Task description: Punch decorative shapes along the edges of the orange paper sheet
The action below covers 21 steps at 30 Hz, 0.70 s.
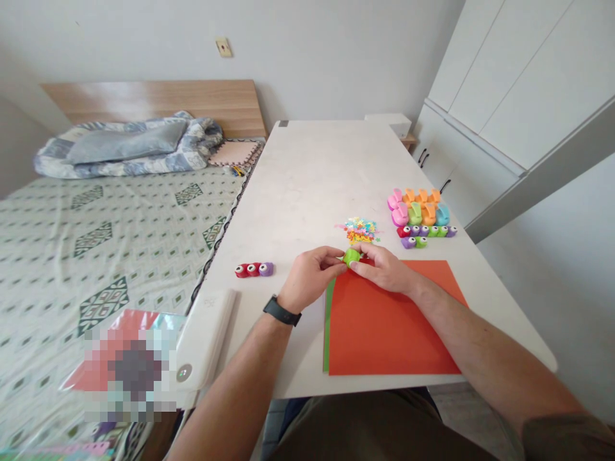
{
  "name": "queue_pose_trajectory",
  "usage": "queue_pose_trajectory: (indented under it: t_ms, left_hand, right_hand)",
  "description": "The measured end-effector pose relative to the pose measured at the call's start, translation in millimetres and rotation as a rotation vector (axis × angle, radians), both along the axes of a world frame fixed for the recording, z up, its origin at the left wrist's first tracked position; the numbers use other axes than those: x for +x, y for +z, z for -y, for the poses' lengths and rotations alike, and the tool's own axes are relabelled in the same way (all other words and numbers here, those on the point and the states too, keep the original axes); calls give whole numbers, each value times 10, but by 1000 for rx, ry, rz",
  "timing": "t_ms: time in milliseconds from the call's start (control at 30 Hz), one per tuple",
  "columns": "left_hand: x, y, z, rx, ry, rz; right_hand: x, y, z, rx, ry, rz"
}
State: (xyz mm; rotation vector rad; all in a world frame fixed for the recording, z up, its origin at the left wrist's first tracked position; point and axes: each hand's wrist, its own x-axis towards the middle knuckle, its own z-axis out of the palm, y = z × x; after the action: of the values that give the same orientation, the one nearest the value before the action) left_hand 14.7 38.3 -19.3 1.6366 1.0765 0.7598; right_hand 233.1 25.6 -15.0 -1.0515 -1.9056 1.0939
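A green craft punch [352, 258] is in my right hand [379, 267], its thumb and fingers closed around it. The punch sits at the upper left corner of an orange sheet of paper [389, 326]. Close beside the punch, my left hand [314, 275] pinches the lifted corner of that sheet; the fingertips are partly hidden. Under the orange sheet, the edge of a green sheet [327, 333] shows at the left. Just beyond my hands lies a heap of small colourful paper cutouts [360, 229].
Three small punches [254, 269] stand to the left. Larger lever punches [418, 206] and rows of small punches [426, 232] stand at the right. A white, long device [206, 339] lies at the table's [312, 173] left edge, next to a bed [158, 211].
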Motion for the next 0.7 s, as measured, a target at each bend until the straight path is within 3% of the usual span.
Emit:
queue_pose_trajectory:
  t_ms: [700]
  left_hand:
    - [-2, 25, 13, -33, -51, 57]
  right_hand:
    - [45, -19, -3, 34, -15, 10]
